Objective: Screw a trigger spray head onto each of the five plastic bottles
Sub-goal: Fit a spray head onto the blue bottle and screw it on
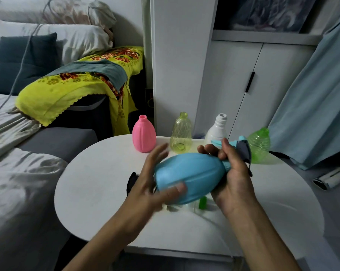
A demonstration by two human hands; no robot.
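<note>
i hold one blue bottle (pixel 188 178) sideways above the table (pixel 98 184), my left hand (pixel 155 184) spread loosely on its body, my right hand (pixel 233 173) clamped around its neck and spray head (pixel 243 149). four open bottles stand behind: pink (pixel 143 135), yellow (pixel 180 133), white (pixel 218 130), green (pixel 260 143).

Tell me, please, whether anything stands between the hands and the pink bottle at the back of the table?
Nothing on the table blocks the pink bottle, but both hands, left hand and right hand, are occupied with the blue bottle.
</note>
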